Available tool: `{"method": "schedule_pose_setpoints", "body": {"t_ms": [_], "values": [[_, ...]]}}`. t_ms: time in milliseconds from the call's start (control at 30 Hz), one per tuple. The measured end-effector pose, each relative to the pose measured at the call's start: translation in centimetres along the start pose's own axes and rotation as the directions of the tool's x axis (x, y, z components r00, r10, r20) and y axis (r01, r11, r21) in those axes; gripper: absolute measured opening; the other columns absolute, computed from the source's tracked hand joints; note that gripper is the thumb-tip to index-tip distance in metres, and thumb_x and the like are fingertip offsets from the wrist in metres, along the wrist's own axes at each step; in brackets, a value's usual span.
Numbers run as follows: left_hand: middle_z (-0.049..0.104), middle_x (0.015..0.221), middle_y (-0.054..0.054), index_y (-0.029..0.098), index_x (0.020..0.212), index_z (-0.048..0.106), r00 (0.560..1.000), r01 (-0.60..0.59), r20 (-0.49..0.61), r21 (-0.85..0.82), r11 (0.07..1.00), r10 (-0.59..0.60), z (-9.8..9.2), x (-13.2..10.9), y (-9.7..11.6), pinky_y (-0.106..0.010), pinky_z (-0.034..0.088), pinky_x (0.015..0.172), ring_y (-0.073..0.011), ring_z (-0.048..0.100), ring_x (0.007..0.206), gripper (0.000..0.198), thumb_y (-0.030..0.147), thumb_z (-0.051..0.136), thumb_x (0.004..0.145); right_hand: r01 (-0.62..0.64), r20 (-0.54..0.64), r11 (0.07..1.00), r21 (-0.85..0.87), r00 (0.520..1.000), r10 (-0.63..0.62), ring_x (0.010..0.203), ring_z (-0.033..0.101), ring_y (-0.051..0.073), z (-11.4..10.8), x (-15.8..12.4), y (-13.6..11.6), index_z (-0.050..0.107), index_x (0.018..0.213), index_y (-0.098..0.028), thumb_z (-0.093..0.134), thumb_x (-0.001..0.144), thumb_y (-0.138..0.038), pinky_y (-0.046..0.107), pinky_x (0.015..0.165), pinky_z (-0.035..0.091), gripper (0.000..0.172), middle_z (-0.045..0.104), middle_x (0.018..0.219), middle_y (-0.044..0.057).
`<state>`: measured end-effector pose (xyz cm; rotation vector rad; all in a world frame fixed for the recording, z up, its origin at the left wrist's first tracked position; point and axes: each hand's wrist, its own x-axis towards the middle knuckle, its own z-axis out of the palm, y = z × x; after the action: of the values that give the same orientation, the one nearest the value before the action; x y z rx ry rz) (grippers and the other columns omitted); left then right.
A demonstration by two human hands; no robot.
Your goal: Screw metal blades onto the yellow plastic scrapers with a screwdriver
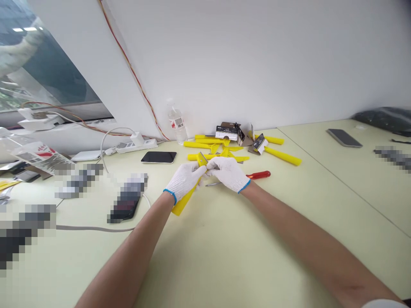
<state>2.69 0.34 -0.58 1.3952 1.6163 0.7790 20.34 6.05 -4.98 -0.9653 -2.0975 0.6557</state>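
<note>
My left hand, in a white knit glove with a blue cuff, is wrapped round a yellow-handled scraper. The scraper's handle slants down towards me, and its head with a thin grey blade points away. At the right side of that head, my right hand, gloved alike, has its fingers pinched together. Whatever lies between those fingertips is hidden. Partly covered by the right hand, a screwdriver with a red handle lies on the table, its metal shaft showing to the left.
Several more yellow scrapers lie in a pile beyond my hands, beside small black-and-white boxes. A plastic bottle stands against the wall. Phones, a power strip and white cables are at left; another phone is at right.
</note>
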Motion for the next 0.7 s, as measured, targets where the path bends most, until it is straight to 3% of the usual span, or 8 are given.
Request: {"method": "schedule_pose_setpoints", "body": {"t_ms": [200,367,600,700], "values": [[0.069,0.067,-0.006,0.018,0.090,0.067,0.999,0.027,-0.034,-0.105,0.994,-0.030,0.3,0.8,-0.6,-0.026,0.051,0.053,-0.0151,0.062,0.055,0.038,0.056,0.065,0.087,0.152,-0.113,0.981,-0.118,0.980,-0.166,0.107,0.069,0.022,1.2,-0.3,0.1,0.078,0.103,-0.020,0.064,0.094,-0.009,0.035,0.102,0.049,0.019,0.077,0.109,0.006],[0.068,0.068,-0.005,0.018,0.090,0.068,0.998,0.036,-0.045,-0.136,0.990,-0.042,0.5,0.8,-0.9,-0.027,0.052,0.053,-0.0153,0.062,0.055,0.038,0.056,0.067,0.086,0.152,-0.110,0.977,-0.151,0.979,-0.170,0.102,0.070,0.022,1.5,-0.4,0.2,0.078,0.101,-0.019,0.065,0.094,-0.009,0.035,0.098,0.051,0.017,0.078,0.106,0.007],[0.071,0.071,-0.008,0.016,0.084,0.069,0.999,0.039,0.001,-0.095,0.995,-0.039,0.8,0.2,-0.6,-0.027,0.051,0.052,-0.0157,0.062,0.056,0.041,0.057,0.068,0.086,0.051,-0.027,0.997,-0.064,0.998,-0.052,0.087,0.068,0.017,0.7,-0.1,0.6,0.075,0.088,-0.018,0.066,0.082,0.000,0.027,0.086,0.048,0.020,0.076,0.091,0.001],[0.070,0.068,-0.007,0.017,0.081,0.067,0.999,0.033,0.020,-0.071,0.997,-0.031,0.8,0.0,-0.6,-0.025,0.049,0.050,-0.0143,0.061,0.054,0.033,0.050,0.067,0.087,0.024,-0.008,0.999,-0.045,1.000,-0.024,0.081,0.065,0.015,0.5,-0.1,1.0,0.075,0.086,-0.017,0.067,0.081,-0.001,0.025,0.081,0.046,0.019,0.074,0.087,0.000]]}}
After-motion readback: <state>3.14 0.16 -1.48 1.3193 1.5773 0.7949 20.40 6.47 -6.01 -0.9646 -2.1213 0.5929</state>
